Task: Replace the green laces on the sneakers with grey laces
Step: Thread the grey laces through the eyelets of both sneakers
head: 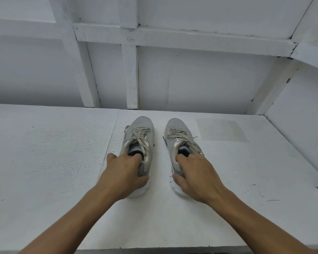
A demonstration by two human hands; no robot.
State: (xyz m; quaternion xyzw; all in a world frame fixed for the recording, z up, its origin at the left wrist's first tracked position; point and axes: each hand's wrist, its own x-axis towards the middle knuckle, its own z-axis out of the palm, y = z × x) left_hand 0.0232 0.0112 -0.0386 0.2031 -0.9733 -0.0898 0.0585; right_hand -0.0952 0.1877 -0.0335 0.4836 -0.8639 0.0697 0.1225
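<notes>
The left hand (125, 173) grips the left grey mesh sneaker (140, 134), the right hand (196, 177) the right grey mesh sneaker (180, 132), fingers (134, 158) hooked inside stiffer heel collars; probably light, soft.

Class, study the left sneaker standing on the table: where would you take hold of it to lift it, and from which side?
Grip the left sneaker by its heel collar, coming from the near side. Its toe points away, the heel faces the person and the opening faces up, so fingers hook inside while the thumb presses the heel's back, as the left hand shows.
</notes>
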